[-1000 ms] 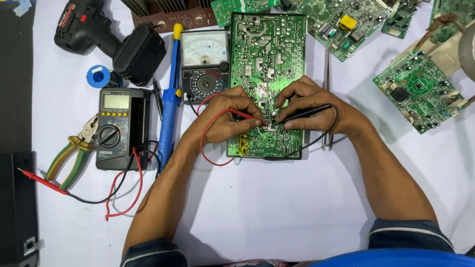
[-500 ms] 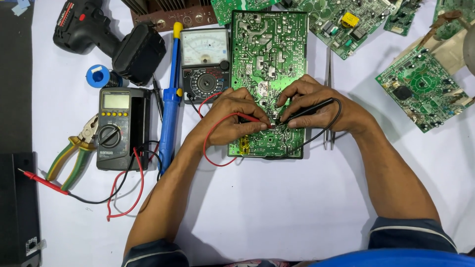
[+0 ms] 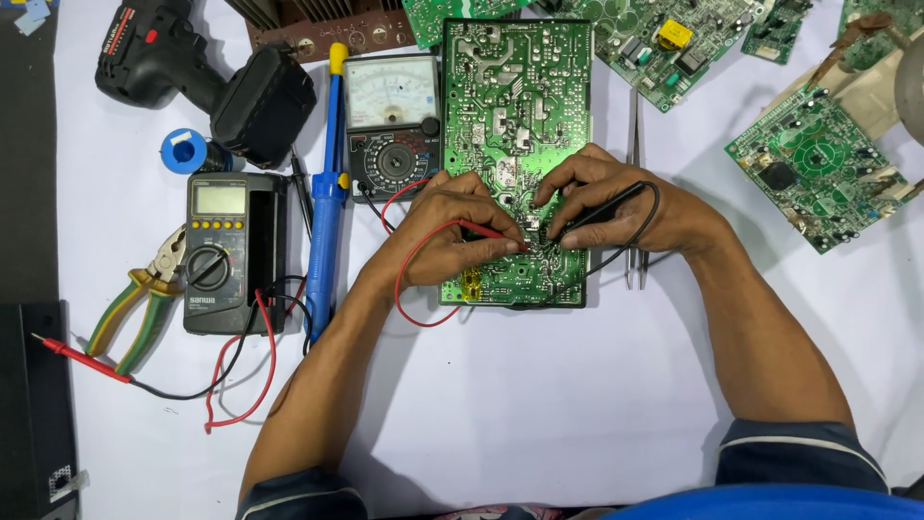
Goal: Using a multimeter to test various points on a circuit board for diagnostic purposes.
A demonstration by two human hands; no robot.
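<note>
Left hand (image 3: 450, 236) pinches a red probe (image 3: 491, 231); right hand (image 3: 616, 207) pinches a black probe (image 3: 602, 210). Both tips meet the solder side of a green circuit board (image 3: 515, 106) lying at scene centre. Left of the board: analogue meter (image 3: 392, 125), blue soldering iron (image 3: 327, 212), digital multimeter (image 3: 223, 252), pliers (image 3: 140, 299). Tweezers (image 3: 635, 144) lie just right; a black drill (image 3: 207, 72) rests far left.
</note>
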